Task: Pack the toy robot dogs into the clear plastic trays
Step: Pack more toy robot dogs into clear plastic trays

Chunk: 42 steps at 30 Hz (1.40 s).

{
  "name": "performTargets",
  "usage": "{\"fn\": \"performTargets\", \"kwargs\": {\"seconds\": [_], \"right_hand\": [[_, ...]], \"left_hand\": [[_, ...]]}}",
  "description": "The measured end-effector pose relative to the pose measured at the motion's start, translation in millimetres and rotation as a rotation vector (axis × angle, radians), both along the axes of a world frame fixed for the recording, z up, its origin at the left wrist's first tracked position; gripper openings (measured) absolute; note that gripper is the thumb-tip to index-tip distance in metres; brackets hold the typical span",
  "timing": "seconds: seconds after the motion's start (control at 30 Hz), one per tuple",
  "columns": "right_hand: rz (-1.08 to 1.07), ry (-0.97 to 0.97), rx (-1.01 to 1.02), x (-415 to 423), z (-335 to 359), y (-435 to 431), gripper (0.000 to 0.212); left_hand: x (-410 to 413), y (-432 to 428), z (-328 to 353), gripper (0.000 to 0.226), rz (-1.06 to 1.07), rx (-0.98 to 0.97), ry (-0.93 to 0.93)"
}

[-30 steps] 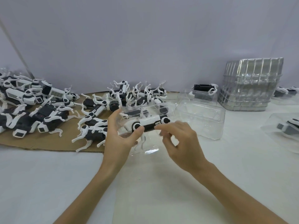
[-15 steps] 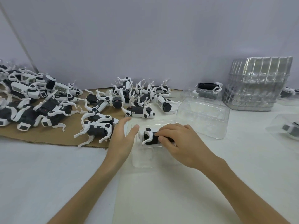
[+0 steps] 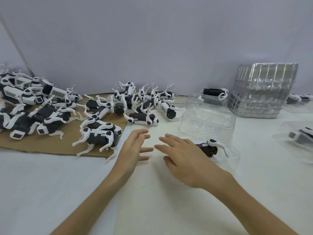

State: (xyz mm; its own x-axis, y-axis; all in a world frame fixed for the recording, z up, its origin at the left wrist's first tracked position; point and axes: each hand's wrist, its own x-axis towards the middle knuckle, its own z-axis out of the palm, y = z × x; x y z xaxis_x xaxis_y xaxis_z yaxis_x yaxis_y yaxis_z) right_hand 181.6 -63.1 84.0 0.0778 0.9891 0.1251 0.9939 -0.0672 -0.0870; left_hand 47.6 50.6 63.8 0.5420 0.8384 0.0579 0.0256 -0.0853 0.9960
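Along the left edge of the desk [image 3: 67, 184], a brown cardboard sheet [image 3: 42, 148] carries a heap of loose toy robot dogs [image 3: 100, 138], black and white, lying on their sides and backs; a few spill onto the bare desk. Near the middle the left hand [image 3: 133, 150] has straight, spread fingers and holds nothing. Just beside it the right hand [image 3: 183, 158] is likewise spread wide and empty, hiding one end of a packed dog [image 3: 208, 147] that lies in a clear tray [image 3: 232, 156]. Behind that sits an empty tray [image 3: 208, 122], and a stack of trays [image 3: 262, 92] stands towards the far right corner
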Motion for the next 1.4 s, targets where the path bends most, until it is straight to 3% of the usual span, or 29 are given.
{"fn": "performTargets", "kwargs": {"seconds": [0.23,0.43,0.5,0.6,0.7,0.8,1.4], "right_hand": [[-0.111,0.03,-0.007,44,3,-20,0.06],[-0.288,0.046,0.112,73,6,-35,0.067],[-0.233,0.274,0.274,63,3,-39,0.065],[-0.158,0.89,0.353,29,-5,-40,0.064],[-0.333,1.087,0.272,22,-15,-36,0.071],[-0.506,1.243,0.426,43,-16,-44,0.068],[-1.004,1.107,0.723,209,-9,-113,0.043]], "left_hand": [[-1,-1,2,0.022,0.011,-0.041,0.007],[1,-4,-1,0.022,-0.017,-0.044,0.008],[1,-3,-2,0.022,-0.015,-0.047,0.011],[3,-2,-4,0.021,-0.008,-0.053,0.023],[3,-2,-5,0.02,-0.002,-0.044,0.032],[2,2,-7,0.02,0.01,-0.033,0.03],[5,6,-17,0.019,0.003,-0.023,0.047]]}}
